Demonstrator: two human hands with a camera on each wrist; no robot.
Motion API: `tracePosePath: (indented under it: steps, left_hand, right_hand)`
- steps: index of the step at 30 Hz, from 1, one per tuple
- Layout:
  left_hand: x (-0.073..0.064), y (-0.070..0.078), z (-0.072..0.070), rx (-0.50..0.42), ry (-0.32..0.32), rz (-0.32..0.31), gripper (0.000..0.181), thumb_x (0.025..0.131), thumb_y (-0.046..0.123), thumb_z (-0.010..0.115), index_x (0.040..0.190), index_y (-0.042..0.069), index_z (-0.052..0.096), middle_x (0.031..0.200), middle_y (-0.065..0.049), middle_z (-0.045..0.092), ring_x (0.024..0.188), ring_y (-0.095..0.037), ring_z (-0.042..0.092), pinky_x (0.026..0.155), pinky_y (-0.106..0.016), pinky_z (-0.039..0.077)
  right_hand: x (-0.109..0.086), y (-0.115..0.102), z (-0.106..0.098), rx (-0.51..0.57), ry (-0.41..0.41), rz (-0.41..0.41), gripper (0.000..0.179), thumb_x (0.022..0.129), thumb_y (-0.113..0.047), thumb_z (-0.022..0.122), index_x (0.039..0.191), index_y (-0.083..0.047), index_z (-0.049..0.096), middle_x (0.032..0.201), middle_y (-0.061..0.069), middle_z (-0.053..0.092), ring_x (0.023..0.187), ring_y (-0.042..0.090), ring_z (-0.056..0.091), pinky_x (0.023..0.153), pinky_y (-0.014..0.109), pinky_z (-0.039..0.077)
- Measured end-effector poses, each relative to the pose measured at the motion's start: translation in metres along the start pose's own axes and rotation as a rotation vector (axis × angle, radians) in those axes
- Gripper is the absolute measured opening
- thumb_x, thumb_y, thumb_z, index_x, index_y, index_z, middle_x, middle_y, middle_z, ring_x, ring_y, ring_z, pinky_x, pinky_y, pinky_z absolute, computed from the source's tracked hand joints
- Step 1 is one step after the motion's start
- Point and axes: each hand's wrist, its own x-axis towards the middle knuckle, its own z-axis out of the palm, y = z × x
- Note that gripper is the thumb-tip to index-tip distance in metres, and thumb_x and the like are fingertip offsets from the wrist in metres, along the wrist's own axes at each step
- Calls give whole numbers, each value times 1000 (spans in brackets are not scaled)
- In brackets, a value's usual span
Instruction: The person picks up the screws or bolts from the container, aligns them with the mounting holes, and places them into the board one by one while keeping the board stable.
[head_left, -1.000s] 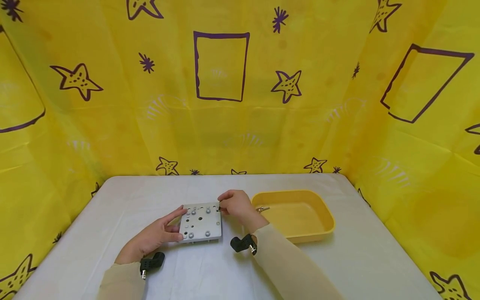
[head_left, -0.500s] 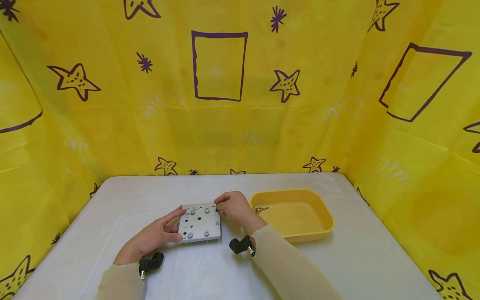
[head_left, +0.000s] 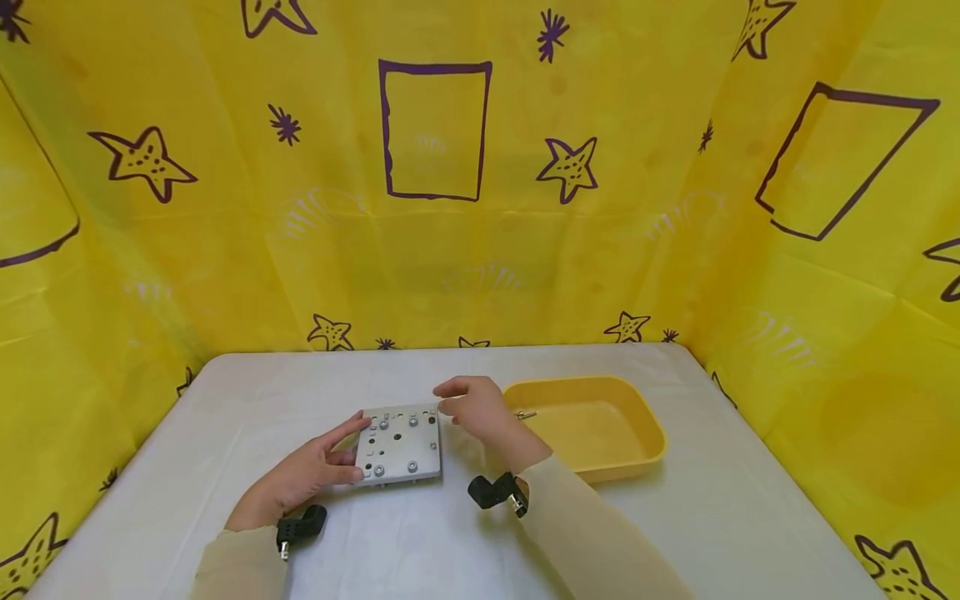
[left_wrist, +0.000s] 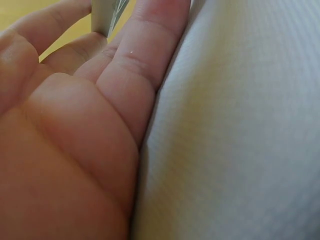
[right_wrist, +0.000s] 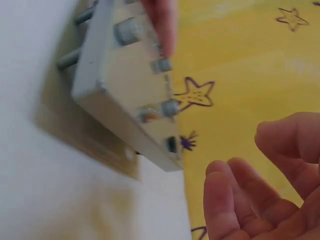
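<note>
A light grey square metal plate [head_left: 415,446] with holes and several silver socket-head bolts stands on the table, raised on bolt shanks that show beneath it. My left hand [head_left: 315,468] grips its left side, thumb at the near corner and a finger at the far corner. In the left wrist view the palm fills the frame, a bit of plate [left_wrist: 102,17] between the fingers. At the plate's far right corner sits a dark round piece [right_wrist: 171,145], level with the top face. Just right of that corner, my right hand [head_left: 480,412] holds nothing, its fingers loosely bent and parted.
A yellow plastic tray [head_left: 637,454] stands to the right, partly behind the right forearm. Small metal bolts [head_left: 527,414] lie at its left end. White cloth covers the table [head_left: 405,550], and a yellow patterned curtain [head_left: 450,275] hangs around it.
My right hand, with fingertips at the plate's far right corner half a second ago, has lifted off and shifted slightly right, fingers parting. The left hand keeps its grip on the plate.
</note>
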Motion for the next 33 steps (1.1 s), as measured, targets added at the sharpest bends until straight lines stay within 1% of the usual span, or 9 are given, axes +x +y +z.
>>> tracePosePath:
  steps: [3,6,9,11,13,18,21,27,33]
  left_hand:
    - [0,1,1,8,5,-5,91,82,10,81,158,15,31,165,-12,9,123,-31,55,95,-31,45]
    - [1,1,3,32,28,-29,92,81,13,83,158,18,33,164,-15,15,121,-30,57,101,-38,42]
    - [2,2,4,48,40,-37,93,80,14,84,158,19,33,162,-20,18,119,-30,58,102,-43,41]
    - [2,2,4,50,46,-45,94,79,14,84,158,19,33,162,-21,18,119,-30,58,101,-42,42]
    - [3,3,4,55,48,-48,94,79,13,84,158,20,33,163,-20,16,119,-30,58,99,-40,44]
    - [2,6,5,93,59,-49,93,79,16,85,157,21,35,165,-13,13,119,-28,57,101,-42,42]
    - [1,5,4,91,53,-44,94,79,16,85,157,20,34,165,-12,13,119,-29,57,100,-41,42]
    - [4,5,6,86,28,-33,93,81,16,83,158,20,31,165,-14,13,117,-28,58,95,-30,43]
    - [5,8,10,125,26,-24,92,82,16,82,158,20,31,165,-13,11,118,-28,57,96,-34,42]
  right_hand:
    - [-8,1,-22,146,53,12,19,96,-13,67,114,-15,73,114,2,67,100,29,63,83,35,52]
    - [-16,9,-48,269,134,10,21,96,-10,64,116,-10,71,114,6,66,101,28,61,87,39,52]
    - [-21,23,-74,333,196,27,26,95,-6,62,120,-6,69,119,10,64,103,29,60,91,44,49]
    - [-24,34,-88,337,216,52,30,94,-5,62,124,-4,67,123,14,62,106,32,59,94,49,47]
    - [-26,44,-101,312,204,87,35,95,-7,61,130,-4,63,127,17,60,112,36,56,96,51,44]
    - [-29,62,-122,216,132,176,51,98,-14,60,146,-6,48,139,21,51,122,43,48,98,55,41]
    - [-30,68,-128,194,104,221,58,97,-16,62,151,-9,42,147,22,44,126,47,45,98,58,41]
    - [-33,77,-134,248,84,257,63,97,-14,61,155,-13,36,154,26,31,132,55,36,99,63,37]
    - [-35,82,-140,276,91,267,64,96,-16,62,155,-16,36,155,24,29,134,54,33,99,62,38]
